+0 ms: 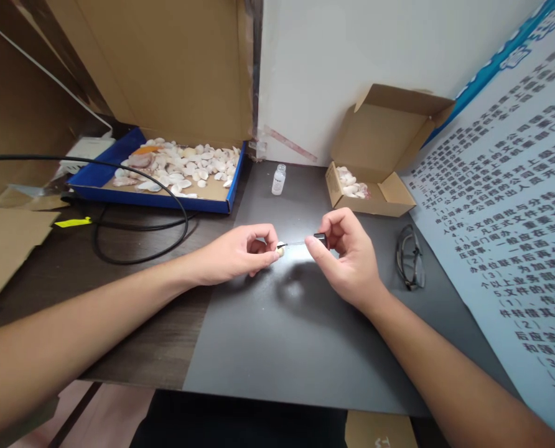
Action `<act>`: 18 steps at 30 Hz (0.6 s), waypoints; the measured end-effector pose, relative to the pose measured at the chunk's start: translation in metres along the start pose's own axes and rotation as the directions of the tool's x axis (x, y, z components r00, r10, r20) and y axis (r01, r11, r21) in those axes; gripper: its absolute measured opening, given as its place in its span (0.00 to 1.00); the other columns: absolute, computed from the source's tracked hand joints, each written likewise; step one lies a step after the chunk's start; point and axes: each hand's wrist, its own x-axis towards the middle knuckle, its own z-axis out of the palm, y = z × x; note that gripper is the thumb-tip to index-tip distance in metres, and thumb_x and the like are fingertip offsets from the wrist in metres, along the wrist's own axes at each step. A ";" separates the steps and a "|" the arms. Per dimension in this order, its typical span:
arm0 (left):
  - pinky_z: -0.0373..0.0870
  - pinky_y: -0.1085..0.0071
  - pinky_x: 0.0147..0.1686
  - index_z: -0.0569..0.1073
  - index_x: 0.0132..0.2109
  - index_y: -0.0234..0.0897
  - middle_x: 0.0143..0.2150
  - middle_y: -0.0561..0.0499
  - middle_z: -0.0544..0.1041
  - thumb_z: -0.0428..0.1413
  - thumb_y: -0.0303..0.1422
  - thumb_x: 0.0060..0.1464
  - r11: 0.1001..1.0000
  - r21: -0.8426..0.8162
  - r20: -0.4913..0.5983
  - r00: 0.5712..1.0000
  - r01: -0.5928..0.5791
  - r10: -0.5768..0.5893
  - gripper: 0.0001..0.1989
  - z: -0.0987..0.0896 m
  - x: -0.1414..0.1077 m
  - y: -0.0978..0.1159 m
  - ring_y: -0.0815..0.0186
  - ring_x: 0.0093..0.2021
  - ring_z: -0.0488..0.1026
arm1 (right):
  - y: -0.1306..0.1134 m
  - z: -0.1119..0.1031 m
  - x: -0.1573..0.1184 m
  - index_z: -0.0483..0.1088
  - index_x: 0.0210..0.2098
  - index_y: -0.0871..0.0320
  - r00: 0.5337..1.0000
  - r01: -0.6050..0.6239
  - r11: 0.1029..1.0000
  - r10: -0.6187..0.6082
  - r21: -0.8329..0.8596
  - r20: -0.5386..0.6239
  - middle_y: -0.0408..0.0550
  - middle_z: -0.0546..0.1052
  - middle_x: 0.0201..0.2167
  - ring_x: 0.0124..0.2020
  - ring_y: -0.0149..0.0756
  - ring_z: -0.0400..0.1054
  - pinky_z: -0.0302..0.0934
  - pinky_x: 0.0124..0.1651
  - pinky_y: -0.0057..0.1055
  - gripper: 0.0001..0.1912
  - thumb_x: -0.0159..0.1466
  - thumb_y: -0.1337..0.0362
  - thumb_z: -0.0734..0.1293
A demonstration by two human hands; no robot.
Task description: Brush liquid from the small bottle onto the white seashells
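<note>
Near the middle of the view, my left hand (242,252) pinches a small pale shell (281,250) between thumb and fingers. My right hand (347,255) grips the black cap (321,239) of a thin brush, whose clear stem (297,242) points left. The dark tip of the brush is at the shell. Both hands are above the grey mat (259,348). Behind them, a small clear glass bottle (278,182) with a white label stands upright without a cap.
A blue-edged tray (165,200) of shells is at the back left, with a looping black cable (187,218) in front. An open cardboard box (375,202) holding shells stands back right. Glasses (410,258) lie on the right, beside a printed sheet (496,205).
</note>
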 end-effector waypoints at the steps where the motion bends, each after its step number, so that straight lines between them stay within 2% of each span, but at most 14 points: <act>1: 0.61 0.79 0.22 0.64 0.33 0.37 0.24 0.58 0.65 0.59 0.39 0.57 1.000 -0.001 0.002 1.000 -0.003 0.003 0.13 0.000 0.000 0.000 0.75 0.23 0.61 | 0.000 0.000 0.000 0.57 0.32 0.52 1.000 0.000 1.000 0.000 -0.008 -0.003 0.36 0.59 0.23 0.22 0.28 0.54 0.52 0.25 0.28 0.13 0.61 0.65 0.69; 9: 0.61 0.79 0.21 0.65 0.34 0.37 0.25 0.59 0.63 0.60 0.40 0.56 1.000 -0.002 0.012 1.000 -0.016 0.016 0.14 0.000 0.000 -0.002 0.75 0.24 0.61 | -0.002 0.000 0.001 0.57 0.32 0.53 0.998 0.018 1.000 -0.019 -0.014 -0.054 0.36 0.59 0.23 0.21 0.27 0.53 0.51 0.24 0.27 0.13 0.60 0.66 0.69; 18: 0.62 0.78 0.23 0.65 0.34 0.37 0.25 0.59 0.64 0.58 0.40 0.57 0.999 -0.037 0.027 1.000 -0.013 0.014 0.13 -0.002 0.000 -0.006 0.74 0.24 0.61 | -0.003 -0.001 -0.001 0.57 0.32 0.53 0.994 0.090 0.996 -0.091 0.016 0.067 0.35 0.60 0.23 0.21 0.26 0.54 0.51 0.23 0.25 0.12 0.60 0.67 0.68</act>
